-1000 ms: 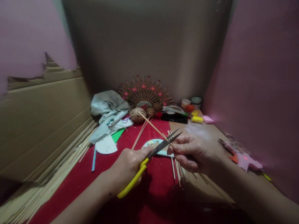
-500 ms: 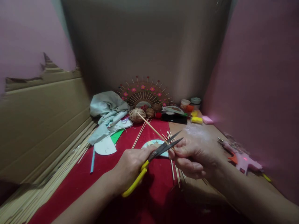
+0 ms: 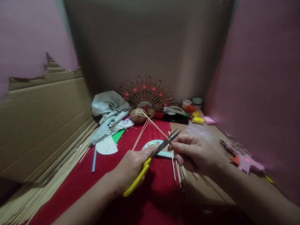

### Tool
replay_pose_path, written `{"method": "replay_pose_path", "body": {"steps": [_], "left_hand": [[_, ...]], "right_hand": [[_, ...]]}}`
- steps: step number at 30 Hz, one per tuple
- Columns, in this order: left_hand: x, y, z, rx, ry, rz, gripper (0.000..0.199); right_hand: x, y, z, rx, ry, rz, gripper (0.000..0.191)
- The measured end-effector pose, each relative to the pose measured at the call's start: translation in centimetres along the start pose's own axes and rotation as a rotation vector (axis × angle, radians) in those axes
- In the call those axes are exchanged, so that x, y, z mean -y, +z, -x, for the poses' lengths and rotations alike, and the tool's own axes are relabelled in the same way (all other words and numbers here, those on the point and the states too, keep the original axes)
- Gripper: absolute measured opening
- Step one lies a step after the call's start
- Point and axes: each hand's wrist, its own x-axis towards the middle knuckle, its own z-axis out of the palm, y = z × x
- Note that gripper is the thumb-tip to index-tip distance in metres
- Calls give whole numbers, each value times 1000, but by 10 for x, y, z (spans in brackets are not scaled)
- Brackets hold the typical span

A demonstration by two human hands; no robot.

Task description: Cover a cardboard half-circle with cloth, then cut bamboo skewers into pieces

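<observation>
My left hand (image 3: 130, 167) is wrapped round the yellow handles of a pair of scissors (image 3: 162, 146), whose dark blades point up and to the right. Between the blades and my right fingertips crosses a thin wooden stick (image 3: 156, 125), slanting up to the left. My right hand (image 3: 193, 152) pinches its near end, just beside the blades. Below the blades lies a pale rounded piece (image 3: 150, 144) with a light-blue rim, partly covered by the scissors and my left hand. Several loose sticks (image 3: 179, 175) lie under my right hand.
A flowered fan-shaped piece (image 3: 144, 89) stands at the back behind a ball of twine (image 3: 138, 115). Crumpled cloth (image 3: 109, 103) and long sticks (image 3: 50, 184) lie left, beside a cardboard wall (image 3: 47, 125). At right rests a pink glue gun (image 3: 249, 164).
The scissor blades have come closer together across the stick. My right fingers have curled in more, and the stick's far end has shifted slightly right.
</observation>
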Motion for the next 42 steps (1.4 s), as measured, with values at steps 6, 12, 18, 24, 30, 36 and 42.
{"method": "replay_pose_path", "body": {"steps": [6, 12, 18, 24, 30, 36, 42], "left_hand": [[1, 0, -4, -83, 107, -59, 50], [1, 7, 2, -79, 134, -60, 57], [-4, 3, 2, -41, 62, -10, 53], [-5, 4, 0, -2, -6, 46, 51], [-3, -3, -2, 96, -9, 58, 53], [11, -30, -4, -5, -205, -82, 49], [69, -47, 6, 174, -876, -528, 34]], "right_hand": [[-3, -10, -5, 411, 233, -355, 13], [-7, -13, -5, 511, 251, -435, 11], [-7, -14, -7, 435, 216, -384, 14], [-7, -11, -6, 382, 203, -366, 14], [-6, -9, -5, 341, 139, -333, 12], [4, -17, -3, 111, -71, -354, 11], [-8, -11, -11, 56, 47, -233, 14]]}}
